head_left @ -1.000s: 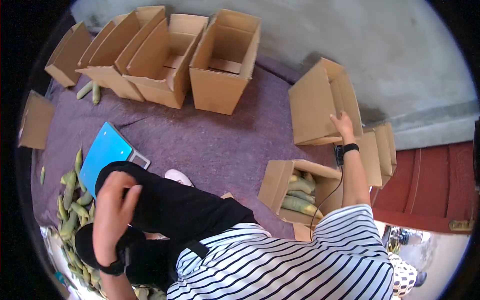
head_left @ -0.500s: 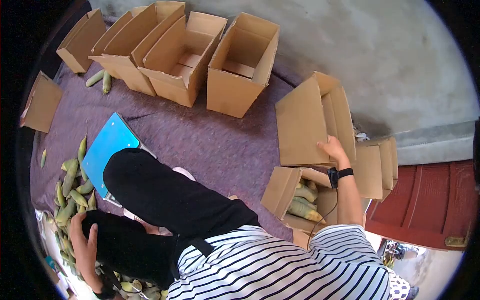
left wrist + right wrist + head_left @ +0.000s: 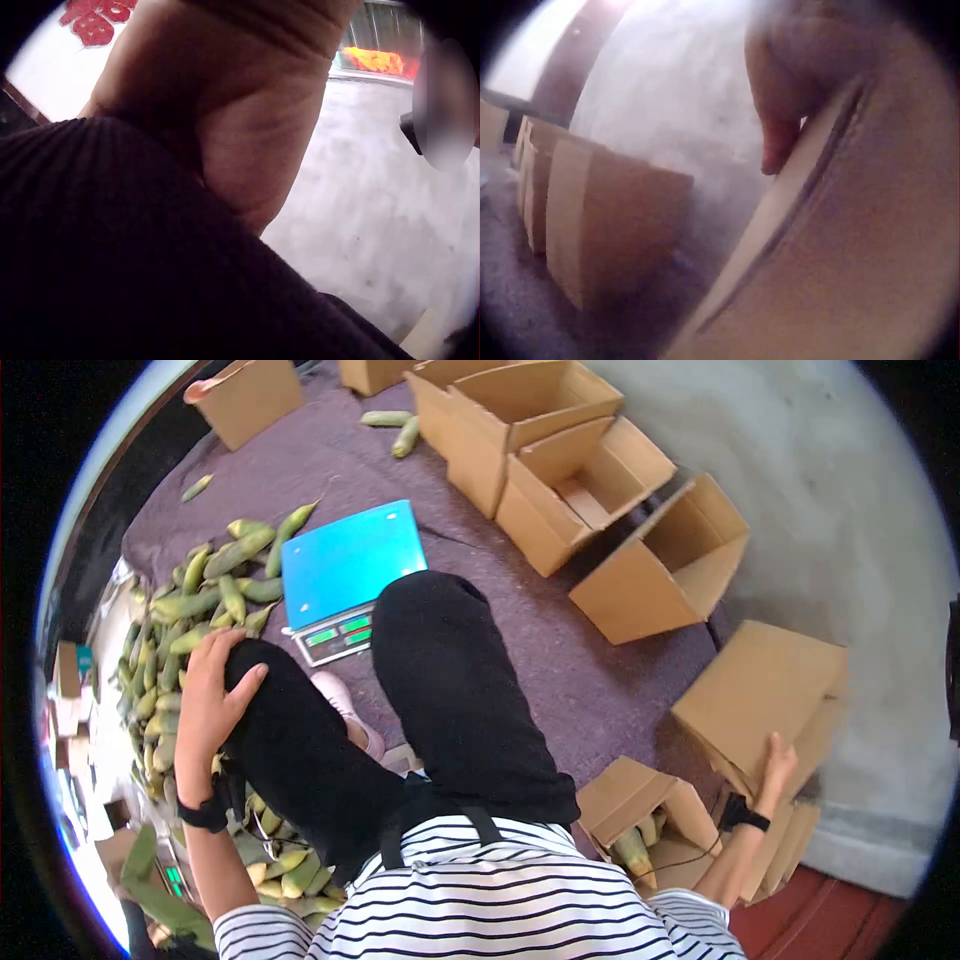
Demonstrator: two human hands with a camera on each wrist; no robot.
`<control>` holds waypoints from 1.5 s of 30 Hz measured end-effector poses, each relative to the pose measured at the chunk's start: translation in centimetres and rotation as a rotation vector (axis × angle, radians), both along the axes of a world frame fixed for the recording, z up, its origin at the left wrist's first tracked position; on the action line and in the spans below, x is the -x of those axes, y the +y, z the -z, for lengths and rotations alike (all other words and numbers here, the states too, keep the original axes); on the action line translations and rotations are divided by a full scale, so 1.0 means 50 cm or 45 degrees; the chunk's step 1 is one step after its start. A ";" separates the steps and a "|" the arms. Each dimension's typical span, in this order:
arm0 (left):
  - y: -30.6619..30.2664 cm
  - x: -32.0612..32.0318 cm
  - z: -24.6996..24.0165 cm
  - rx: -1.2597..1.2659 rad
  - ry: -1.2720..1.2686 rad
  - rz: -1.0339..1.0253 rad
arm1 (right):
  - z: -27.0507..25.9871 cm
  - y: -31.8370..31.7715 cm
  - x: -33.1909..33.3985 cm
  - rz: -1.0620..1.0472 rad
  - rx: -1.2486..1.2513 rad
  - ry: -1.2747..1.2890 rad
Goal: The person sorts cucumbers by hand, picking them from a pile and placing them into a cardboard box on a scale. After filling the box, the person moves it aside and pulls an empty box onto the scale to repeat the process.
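My left hand (image 3: 212,685) rests on the knee of the black trousers (image 3: 290,705), its fingers spread over the cloth. In the left wrist view the heel of that hand (image 3: 255,150) lies against the dark fabric. Over at the right, my right hand (image 3: 778,768) pinches the top edge of a cardboard box (image 3: 765,680). The right wrist view has the thumb (image 3: 778,146) down one side of the box wall (image 3: 870,225), the other fingers hidden. Just beside that box stands a smaller open carton (image 3: 625,795) with long green radish-like vegetables (image 3: 632,852) inside.
A blue-topped scale (image 3: 350,560) with lit displays stands on the purple blanket (image 3: 520,625) before my knees. Left of it lies a large heap of the same vegetables (image 3: 185,605). Open cardboard boxes (image 3: 640,585) line the grey wall (image 3: 800,490); folded cartons (image 3: 790,850) lean at lower right.
My left hand has come down onto the knee. My right hand keeps its hold on the box, which has tilted to show its broad side. The head view has swung left.
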State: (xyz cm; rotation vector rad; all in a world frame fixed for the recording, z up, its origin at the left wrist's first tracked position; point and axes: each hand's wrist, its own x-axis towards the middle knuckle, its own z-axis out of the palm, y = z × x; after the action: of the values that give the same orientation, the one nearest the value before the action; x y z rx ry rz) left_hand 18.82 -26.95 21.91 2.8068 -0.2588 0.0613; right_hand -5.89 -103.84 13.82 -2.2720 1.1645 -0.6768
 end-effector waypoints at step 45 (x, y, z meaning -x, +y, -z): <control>0.161 0.103 0.012 0.137 -0.157 -0.027 | -0.320 1.104 -0.760 -2.264 0.536 -0.612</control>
State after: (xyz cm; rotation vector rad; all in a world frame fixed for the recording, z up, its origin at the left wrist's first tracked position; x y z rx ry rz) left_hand 13.67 -18.91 21.32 2.7028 -0.2468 0.2469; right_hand 32.13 -48.62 29.80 -2.1744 -1.2957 -0.5536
